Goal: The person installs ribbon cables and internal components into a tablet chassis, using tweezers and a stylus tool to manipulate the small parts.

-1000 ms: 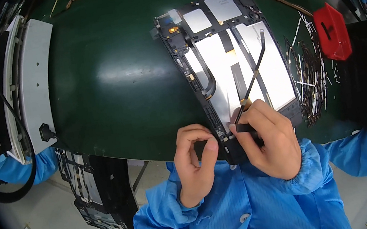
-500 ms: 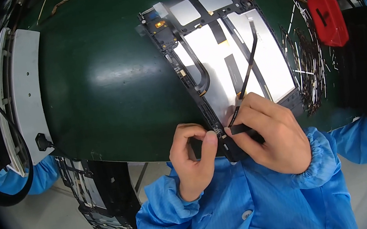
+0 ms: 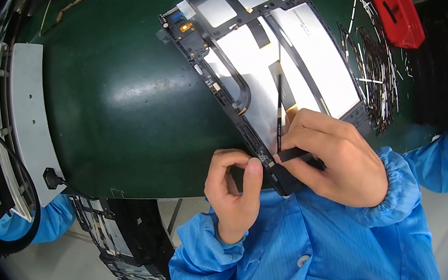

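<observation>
Right hand (image 3: pixel 335 160), fingertips pinching a thin dark strip (image 3: pixel 280 103); left hand (image 3: pixel 236 192), curled at the opened device (image 3: pixel 252 98)'s near-left edge, grip unclear; device aslant on green table (image 3: pixel 115 141), left of loose strips (image 3: pixel 378 72) and red bin (image 3: pixel 406 20).

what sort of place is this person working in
Probably an electronics workshop or factory line: an opened flat device lies on a green table, with a pile of thin strips beside it, and the person wears a blue work coat.
</observation>
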Tool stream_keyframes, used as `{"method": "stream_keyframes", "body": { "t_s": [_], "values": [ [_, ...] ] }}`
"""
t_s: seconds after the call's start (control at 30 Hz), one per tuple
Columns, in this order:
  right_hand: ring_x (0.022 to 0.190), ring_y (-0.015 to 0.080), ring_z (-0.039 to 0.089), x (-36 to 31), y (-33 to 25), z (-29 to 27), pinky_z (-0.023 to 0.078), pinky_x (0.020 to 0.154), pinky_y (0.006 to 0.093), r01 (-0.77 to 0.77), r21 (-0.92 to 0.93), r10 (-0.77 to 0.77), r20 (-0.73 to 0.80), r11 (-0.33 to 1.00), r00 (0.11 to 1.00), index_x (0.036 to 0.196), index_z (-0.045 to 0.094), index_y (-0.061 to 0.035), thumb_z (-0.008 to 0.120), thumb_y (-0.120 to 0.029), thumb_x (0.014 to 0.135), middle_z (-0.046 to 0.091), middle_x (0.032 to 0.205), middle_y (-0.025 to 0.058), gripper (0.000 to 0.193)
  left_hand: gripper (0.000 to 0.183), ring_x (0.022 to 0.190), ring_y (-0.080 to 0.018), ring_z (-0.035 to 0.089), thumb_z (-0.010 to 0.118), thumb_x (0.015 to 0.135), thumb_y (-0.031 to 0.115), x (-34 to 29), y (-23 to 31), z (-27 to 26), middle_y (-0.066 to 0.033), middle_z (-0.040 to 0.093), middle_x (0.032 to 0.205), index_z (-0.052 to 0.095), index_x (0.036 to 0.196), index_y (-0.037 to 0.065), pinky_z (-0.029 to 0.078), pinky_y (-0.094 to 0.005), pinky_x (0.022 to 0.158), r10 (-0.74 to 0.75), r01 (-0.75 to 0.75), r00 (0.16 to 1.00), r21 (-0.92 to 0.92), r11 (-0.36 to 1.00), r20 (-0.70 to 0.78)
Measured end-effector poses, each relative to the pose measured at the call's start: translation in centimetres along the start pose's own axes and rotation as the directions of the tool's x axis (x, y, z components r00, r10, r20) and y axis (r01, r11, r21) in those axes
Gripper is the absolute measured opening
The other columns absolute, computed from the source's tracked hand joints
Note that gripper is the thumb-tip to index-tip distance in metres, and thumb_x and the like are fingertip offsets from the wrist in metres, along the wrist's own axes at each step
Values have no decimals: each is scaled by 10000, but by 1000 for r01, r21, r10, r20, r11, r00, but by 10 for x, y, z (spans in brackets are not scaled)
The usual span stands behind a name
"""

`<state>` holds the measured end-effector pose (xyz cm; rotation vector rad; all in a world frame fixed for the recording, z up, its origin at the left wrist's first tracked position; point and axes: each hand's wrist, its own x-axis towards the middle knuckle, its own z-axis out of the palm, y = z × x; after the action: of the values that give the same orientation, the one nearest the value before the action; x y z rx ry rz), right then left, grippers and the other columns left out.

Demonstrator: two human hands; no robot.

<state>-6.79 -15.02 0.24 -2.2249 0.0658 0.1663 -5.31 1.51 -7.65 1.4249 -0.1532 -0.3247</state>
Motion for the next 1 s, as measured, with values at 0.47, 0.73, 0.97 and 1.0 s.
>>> {"method": "stream_keyframes", "body": {
  "t_s": [0.47,0.73,0.97,1.0],
  "values": [
    [744,319,561,2,-5,3,462,627,393,-16,-19,16,-28,1000,999,826,583,19,627,-15,703,516,801,131,135,130,762,-134,498,638,791,-16,2,0,1,-77,533,837,537,869,3,404,-242,718,19,-19,1000,39,999,-6],
    [735,322,561,1,-4,4,463,628,394,-1,-27,0,-43,1000,999,834,585,15,620,-16,717,517,801,129,126,159,677,-117,537,680,764,-1,9,8,-2,-56,558,768,547,851,8,431,-233,625,66,-77,996,219,973,60],
    [731,318,591,1,-5,6,478,600,375,92,170,-94,7,981,996,848,581,-5,650,-50,738,520,814,127,138,120,803,-107,555,652,804,8,12,14,-13,-61,569,841,550,863,-12,444,-236,724,-156,159,971,-2,987,179],
    [699,313,594,0,-8,10,478,575,370,71,136,-72,5,988,997,847,579,-12,670,-64,729,518,812,123,159,115,833,-114,560,641,820,19,8,15,-16,-67,575,870,560,892,-21,443,-237,750,-217,234,960,-78,969,178]
  ]
}}
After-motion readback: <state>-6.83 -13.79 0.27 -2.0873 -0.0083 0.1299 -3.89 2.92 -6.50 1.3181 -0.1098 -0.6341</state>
